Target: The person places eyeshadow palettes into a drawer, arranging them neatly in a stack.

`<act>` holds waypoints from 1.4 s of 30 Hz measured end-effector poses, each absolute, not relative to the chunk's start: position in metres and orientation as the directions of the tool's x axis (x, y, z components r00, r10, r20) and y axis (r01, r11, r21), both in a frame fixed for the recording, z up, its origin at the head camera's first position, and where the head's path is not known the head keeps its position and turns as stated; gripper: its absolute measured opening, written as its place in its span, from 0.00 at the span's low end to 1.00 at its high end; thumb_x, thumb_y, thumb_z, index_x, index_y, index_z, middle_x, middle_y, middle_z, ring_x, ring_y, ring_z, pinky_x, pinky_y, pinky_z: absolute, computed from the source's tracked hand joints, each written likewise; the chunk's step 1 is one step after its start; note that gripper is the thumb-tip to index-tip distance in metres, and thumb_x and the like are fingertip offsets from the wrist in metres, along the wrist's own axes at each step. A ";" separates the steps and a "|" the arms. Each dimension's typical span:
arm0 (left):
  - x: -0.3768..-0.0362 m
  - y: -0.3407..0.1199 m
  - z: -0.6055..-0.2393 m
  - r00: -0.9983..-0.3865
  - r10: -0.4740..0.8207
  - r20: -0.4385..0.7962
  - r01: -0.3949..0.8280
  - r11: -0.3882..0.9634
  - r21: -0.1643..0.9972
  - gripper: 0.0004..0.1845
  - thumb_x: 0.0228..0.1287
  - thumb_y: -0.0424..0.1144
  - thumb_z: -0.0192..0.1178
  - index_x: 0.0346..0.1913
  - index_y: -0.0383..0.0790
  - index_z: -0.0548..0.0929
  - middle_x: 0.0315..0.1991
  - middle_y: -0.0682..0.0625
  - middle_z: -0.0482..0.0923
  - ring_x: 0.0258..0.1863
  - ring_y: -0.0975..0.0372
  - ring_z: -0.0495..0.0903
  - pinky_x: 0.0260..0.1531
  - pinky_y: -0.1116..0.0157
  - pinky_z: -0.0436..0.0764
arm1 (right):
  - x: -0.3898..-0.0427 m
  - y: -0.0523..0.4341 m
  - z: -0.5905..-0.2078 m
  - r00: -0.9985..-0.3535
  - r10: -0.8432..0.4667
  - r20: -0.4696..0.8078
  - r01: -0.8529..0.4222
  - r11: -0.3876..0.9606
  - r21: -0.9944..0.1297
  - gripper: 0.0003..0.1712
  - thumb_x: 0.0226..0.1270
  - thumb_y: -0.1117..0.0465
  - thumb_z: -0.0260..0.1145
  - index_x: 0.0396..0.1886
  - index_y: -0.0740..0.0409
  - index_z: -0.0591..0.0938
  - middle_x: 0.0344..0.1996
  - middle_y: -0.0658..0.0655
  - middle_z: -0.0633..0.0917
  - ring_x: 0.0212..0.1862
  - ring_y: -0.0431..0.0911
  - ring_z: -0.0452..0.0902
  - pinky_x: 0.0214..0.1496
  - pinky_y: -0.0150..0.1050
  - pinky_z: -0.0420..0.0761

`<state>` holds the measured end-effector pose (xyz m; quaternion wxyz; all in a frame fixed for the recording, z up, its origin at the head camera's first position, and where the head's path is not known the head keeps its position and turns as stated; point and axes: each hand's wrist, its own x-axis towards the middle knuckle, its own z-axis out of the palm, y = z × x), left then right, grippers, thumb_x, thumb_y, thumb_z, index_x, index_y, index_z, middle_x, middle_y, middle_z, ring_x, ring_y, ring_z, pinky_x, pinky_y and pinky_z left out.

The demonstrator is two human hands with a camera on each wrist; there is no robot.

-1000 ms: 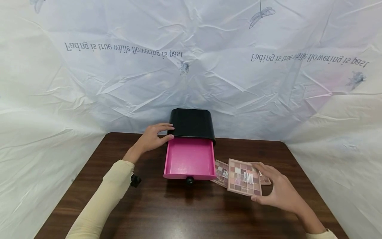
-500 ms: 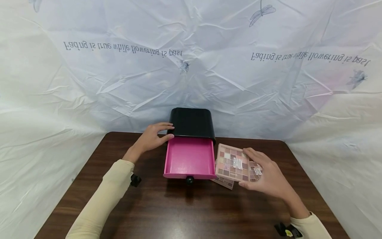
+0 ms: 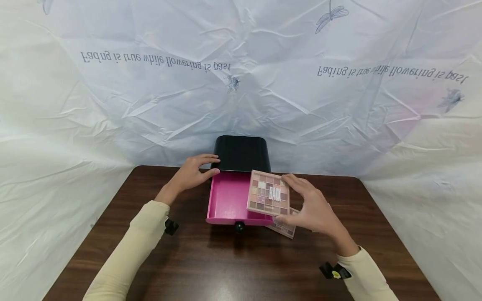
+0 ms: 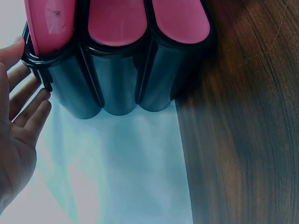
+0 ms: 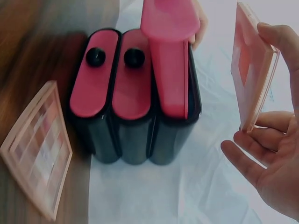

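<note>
A black drawer unit (image 3: 241,154) with three pink drawers stands at the back of the table, its top drawer (image 3: 227,198) pulled out and its visible inside bare. My left hand (image 3: 191,172) rests on the unit's left side; in the left wrist view, its fingers (image 4: 32,105) lie along the casing edge. My right hand (image 3: 315,210) pinches an eyeshadow palette (image 3: 268,193) between thumb and fingers, over the drawer's right part. The right wrist view shows this palette (image 5: 252,70) above the unit. Another palette (image 3: 285,228) lies on the table, partly hidden under the held one.
The dark wooden table (image 3: 241,267) extends in front of the unit. Round black knobs (image 5: 134,58) stick out from the lower drawer fronts. A wrinkled white sheet (image 3: 180,104) hangs close behind the unit. Mostly hidden behind my right hand is a further palette.
My right hand has carried its palette left and up, from above the other palettes to over the open drawer. The left hand and the drawer unit have stayed in place.
</note>
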<state>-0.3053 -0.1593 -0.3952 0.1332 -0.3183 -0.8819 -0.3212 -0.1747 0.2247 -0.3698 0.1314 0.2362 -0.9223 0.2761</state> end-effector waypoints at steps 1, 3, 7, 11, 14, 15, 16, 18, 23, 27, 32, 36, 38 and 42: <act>-0.305 -0.159 -0.395 -0.762 0.476 0.440 0.647 0.592 0.481 0.24 0.70 0.53 0.66 0.62 0.43 0.85 0.66 0.47 0.79 0.68 0.50 0.74 0.67 0.47 0.72 | -0.177 0.220 -0.369 -0.855 -0.369 0.365 -0.508 0.736 -0.446 0.64 0.41 0.34 0.84 0.79 0.46 0.67 0.76 0.55 0.69 0.75 0.57 0.63 0.64 0.69 0.72; -0.305 -0.159 -0.396 -0.761 0.476 0.442 0.648 0.593 0.478 0.24 0.70 0.52 0.66 0.62 0.42 0.85 0.65 0.47 0.79 0.68 0.50 0.75 0.67 0.47 0.72 | -0.181 0.211 -0.368 -0.858 -0.380 0.347 -0.507 0.737 -0.447 0.65 0.42 0.31 0.82 0.79 0.47 0.66 0.76 0.54 0.68 0.76 0.56 0.62 0.66 0.69 0.70; -0.305 -0.158 -0.395 -0.760 0.475 0.443 0.648 0.602 0.466 0.25 0.70 0.52 0.66 0.62 0.41 0.85 0.65 0.46 0.79 0.68 0.50 0.75 0.67 0.47 0.73 | -0.191 0.196 -0.370 -0.854 -0.403 0.330 -0.516 0.740 -0.431 0.65 0.42 0.30 0.81 0.79 0.50 0.67 0.77 0.54 0.67 0.76 0.56 0.61 0.68 0.68 0.69; -0.305 -0.157 -0.395 -0.762 0.472 0.443 0.646 0.606 0.464 0.25 0.70 0.53 0.66 0.62 0.42 0.85 0.65 0.47 0.79 0.68 0.51 0.75 0.67 0.47 0.73 | -0.198 0.182 -0.373 -0.850 -0.422 0.316 -0.524 0.741 -0.420 0.64 0.43 0.31 0.80 0.79 0.51 0.67 0.76 0.56 0.68 0.75 0.55 0.63 0.68 0.65 0.70; -0.305 -0.157 -0.395 -0.766 0.470 0.439 0.641 0.609 0.466 0.25 0.70 0.53 0.66 0.62 0.42 0.85 0.65 0.47 0.79 0.68 0.51 0.75 0.67 0.47 0.73 | -0.201 0.173 -0.374 -0.855 -0.430 0.291 -0.518 0.746 -0.419 0.63 0.44 0.30 0.79 0.79 0.50 0.68 0.76 0.55 0.68 0.74 0.54 0.64 0.68 0.63 0.72; -0.305 -0.157 -0.396 -0.767 0.470 0.438 0.640 0.610 0.467 0.25 0.70 0.53 0.66 0.62 0.42 0.85 0.65 0.47 0.79 0.68 0.50 0.75 0.67 0.47 0.73 | -0.202 0.170 -0.374 -0.856 -0.433 0.282 -0.516 0.747 -0.420 0.63 0.43 0.31 0.79 0.78 0.50 0.68 0.76 0.55 0.68 0.74 0.54 0.64 0.68 0.63 0.72; -0.305 -0.157 -0.396 -0.767 0.470 0.437 0.640 0.610 0.467 0.25 0.70 0.53 0.66 0.63 0.42 0.84 0.65 0.46 0.79 0.68 0.50 0.75 0.67 0.47 0.73 | -0.203 0.168 -0.374 -0.858 -0.435 0.273 -0.513 0.748 -0.421 0.63 0.43 0.31 0.79 0.79 0.49 0.68 0.76 0.55 0.68 0.74 0.54 0.64 0.69 0.63 0.72; -0.305 -0.157 -0.395 -0.767 0.470 0.436 0.639 0.612 0.466 0.25 0.70 0.52 0.66 0.63 0.42 0.84 0.65 0.46 0.79 0.68 0.50 0.75 0.67 0.47 0.72 | -0.205 0.163 -0.375 -0.860 -0.440 0.256 -0.509 0.751 -0.419 0.62 0.44 0.31 0.78 0.79 0.49 0.68 0.77 0.55 0.68 0.74 0.54 0.64 0.69 0.63 0.71; -0.304 -0.158 -0.395 -0.768 0.468 0.437 0.638 0.618 0.460 0.25 0.70 0.52 0.66 0.63 0.42 0.84 0.66 0.46 0.79 0.68 0.50 0.75 0.68 0.47 0.72 | -0.209 0.153 -0.376 -0.846 -0.470 0.251 -0.533 0.745 -0.402 0.63 0.43 0.30 0.78 0.78 0.51 0.68 0.76 0.57 0.68 0.75 0.56 0.64 0.70 0.62 0.70; -0.304 -0.158 -0.395 -0.764 0.469 0.443 0.642 0.616 0.456 0.24 0.70 0.51 0.66 0.63 0.41 0.84 0.65 0.46 0.79 0.68 0.50 0.75 0.67 0.46 0.72 | -0.211 0.147 -0.377 -0.829 -0.494 0.261 -0.559 0.737 -0.380 0.63 0.44 0.30 0.79 0.78 0.54 0.69 0.75 0.58 0.69 0.74 0.56 0.66 0.70 0.61 0.71; -0.304 -0.159 -0.395 -0.765 0.469 0.441 0.641 0.619 0.453 0.25 0.71 0.51 0.65 0.63 0.41 0.84 0.66 0.46 0.79 0.68 0.50 0.74 0.67 0.46 0.72 | -0.213 0.142 -0.378 -0.821 -0.509 0.258 -0.571 0.744 -0.348 0.63 0.44 0.30 0.79 0.77 0.56 0.69 0.75 0.60 0.69 0.74 0.56 0.66 0.70 0.60 0.71; -0.305 -0.159 -0.396 -0.768 0.470 0.435 0.638 0.621 0.454 0.25 0.71 0.52 0.65 0.63 0.41 0.84 0.66 0.46 0.78 0.68 0.50 0.74 0.67 0.46 0.72 | -0.214 0.138 -0.379 -0.819 -0.516 0.249 -0.573 0.749 -0.333 0.63 0.45 0.30 0.78 0.77 0.57 0.69 0.75 0.61 0.69 0.74 0.57 0.65 0.70 0.60 0.71; -0.305 -0.159 -0.396 -0.770 0.468 0.432 0.635 0.622 0.457 0.25 0.71 0.52 0.65 0.64 0.41 0.83 0.66 0.46 0.78 0.69 0.50 0.74 0.67 0.46 0.72 | -0.215 0.137 -0.380 -0.819 -0.518 0.246 -0.573 0.752 -0.326 0.63 0.45 0.29 0.78 0.77 0.57 0.69 0.75 0.61 0.69 0.74 0.57 0.65 0.70 0.59 0.71; -0.305 -0.158 -0.395 -0.778 0.464 0.423 0.626 0.629 0.461 0.26 0.71 0.53 0.64 0.65 0.42 0.83 0.67 0.46 0.78 0.69 0.50 0.74 0.68 0.46 0.72 | -0.217 0.134 -0.381 -0.820 -0.519 0.241 -0.572 0.756 -0.320 0.63 0.46 0.29 0.78 0.77 0.57 0.69 0.75 0.61 0.69 0.74 0.56 0.65 0.71 0.58 0.71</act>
